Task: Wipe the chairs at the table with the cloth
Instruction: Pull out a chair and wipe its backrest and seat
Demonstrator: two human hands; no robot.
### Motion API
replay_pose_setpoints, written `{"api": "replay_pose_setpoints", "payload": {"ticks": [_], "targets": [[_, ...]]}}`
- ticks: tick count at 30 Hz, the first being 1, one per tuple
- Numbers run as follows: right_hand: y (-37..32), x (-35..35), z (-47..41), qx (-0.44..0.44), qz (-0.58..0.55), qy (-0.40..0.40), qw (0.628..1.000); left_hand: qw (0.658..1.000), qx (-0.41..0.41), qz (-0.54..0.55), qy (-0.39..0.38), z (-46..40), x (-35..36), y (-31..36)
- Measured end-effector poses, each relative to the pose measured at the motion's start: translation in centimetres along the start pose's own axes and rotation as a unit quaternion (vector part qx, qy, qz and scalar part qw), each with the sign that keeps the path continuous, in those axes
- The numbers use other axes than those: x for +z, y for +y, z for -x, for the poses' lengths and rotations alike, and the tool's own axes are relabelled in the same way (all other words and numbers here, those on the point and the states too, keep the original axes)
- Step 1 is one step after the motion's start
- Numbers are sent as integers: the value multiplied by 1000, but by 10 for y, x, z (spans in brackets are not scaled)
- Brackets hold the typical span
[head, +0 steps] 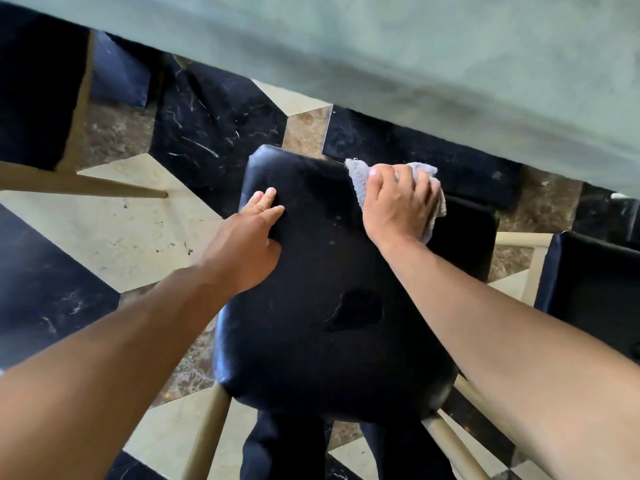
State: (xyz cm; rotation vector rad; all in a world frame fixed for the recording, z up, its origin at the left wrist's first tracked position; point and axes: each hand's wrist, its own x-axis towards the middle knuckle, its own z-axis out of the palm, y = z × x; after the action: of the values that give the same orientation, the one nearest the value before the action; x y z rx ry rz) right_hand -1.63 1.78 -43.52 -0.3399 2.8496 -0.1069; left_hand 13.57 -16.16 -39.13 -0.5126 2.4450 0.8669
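A chair with a dark padded back [322, 285] and gold legs stands right below me, pushed toward the grey-green table [433, 57]. My left hand [252, 237] grips the left edge of the padded back, fingers over the top and thumb curled round the side. My right hand [398, 202] presses a grey cloth [358, 176] against the top right corner of the same back. The cloth is bunched under the palm and fingers, and its edges stick out left and right of the hand. A torn patch shows in the padding lower down.
A second dark chair [38, 91] with gold legs stands at the far left, and a third [592, 289] at the right edge. The floor [131, 230] is patterned marble in cream, black and brown. My dark trouser legs show below the chair.
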Motion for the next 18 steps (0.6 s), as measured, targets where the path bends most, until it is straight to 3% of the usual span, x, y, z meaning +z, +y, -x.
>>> {"api": "replay_pose_setpoints", "payload": {"ticks": [6,10,13,18], "targets": [[-84,12,16,-241,60,-58,967,991,-47,51,111,28,-5,-20],[-75,6,5,-389,121,-101,908,994,-76,-28,67,44,-9,-50],[-78,2,-11,-371,77,-142,914,994,-47,-96,21,54,-3,-67],[-129,18,-21,-148,12,-130,980,988,-45,-145,5,60,7,-81]]}}
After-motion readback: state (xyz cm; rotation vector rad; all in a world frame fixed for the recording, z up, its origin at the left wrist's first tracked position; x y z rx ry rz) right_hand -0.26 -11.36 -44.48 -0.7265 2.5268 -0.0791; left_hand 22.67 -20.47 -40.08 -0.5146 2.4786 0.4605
